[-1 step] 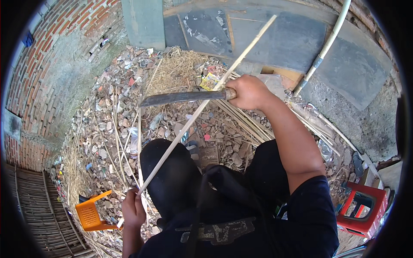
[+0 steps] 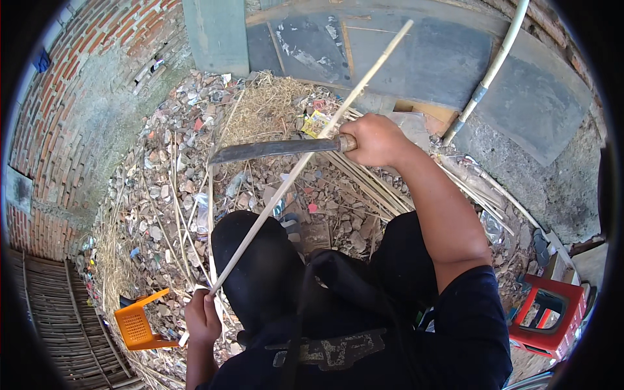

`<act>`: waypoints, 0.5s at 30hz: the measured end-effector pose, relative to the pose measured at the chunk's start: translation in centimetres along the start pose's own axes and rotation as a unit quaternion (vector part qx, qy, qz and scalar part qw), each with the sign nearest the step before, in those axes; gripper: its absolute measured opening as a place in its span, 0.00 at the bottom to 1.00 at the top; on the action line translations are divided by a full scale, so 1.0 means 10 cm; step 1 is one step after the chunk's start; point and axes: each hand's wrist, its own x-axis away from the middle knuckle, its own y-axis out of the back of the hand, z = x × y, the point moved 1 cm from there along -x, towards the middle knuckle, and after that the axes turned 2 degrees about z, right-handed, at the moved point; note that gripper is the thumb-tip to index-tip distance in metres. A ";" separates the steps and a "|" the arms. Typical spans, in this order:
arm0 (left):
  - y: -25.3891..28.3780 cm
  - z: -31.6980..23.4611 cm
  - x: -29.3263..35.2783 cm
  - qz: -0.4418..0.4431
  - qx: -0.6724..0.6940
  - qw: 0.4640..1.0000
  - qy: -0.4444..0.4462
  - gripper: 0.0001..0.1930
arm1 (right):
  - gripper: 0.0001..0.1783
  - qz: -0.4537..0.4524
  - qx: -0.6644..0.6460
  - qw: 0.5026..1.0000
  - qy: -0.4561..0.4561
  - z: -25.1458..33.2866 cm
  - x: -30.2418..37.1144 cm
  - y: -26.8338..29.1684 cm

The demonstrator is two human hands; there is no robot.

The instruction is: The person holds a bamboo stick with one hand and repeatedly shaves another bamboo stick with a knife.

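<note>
My left hand, low at the left, is closed round the near end of a long pale bamboo strip. The strip slants up across my left knee toward the far wall, its far end raised in the air. In my right hand is the wooden handle of a machete. Its dark blade points left and lies across the strip around mid-length, seemingly touching it. My right fingers are wrapped tight round the handle.
Rubble and litter cover the ground, with dry shavings beyond the blade. Split bamboo strips lie beneath my right hand. An orange plastic piece is at left, a red crate at right. A brick wall stands left.
The strip's far end has shifted slightly left and up. My left hand and the machete have barely moved.
</note>
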 end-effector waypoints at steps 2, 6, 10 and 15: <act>-0.05 0.08 0.05 -0.001 -0.017 1.000 -0.023 0.18 | 0.11 0.013 -0.005 1.000 0.006 0.08 0.01 0.04; -0.15 0.13 0.12 0.004 0.012 1.000 -0.007 0.24 | 0.10 0.033 0.006 0.998 0.058 0.25 0.04 0.06; -0.24 0.17 0.09 0.013 0.040 0.999 -0.008 0.23 | 0.11 0.069 -0.079 0.994 0.027 0.13 -0.03 -0.01; -0.17 0.15 0.08 0.055 0.108 0.992 0.021 0.22 | 0.09 -0.007 -0.143 0.990 -0.014 0.00 -0.04 -0.06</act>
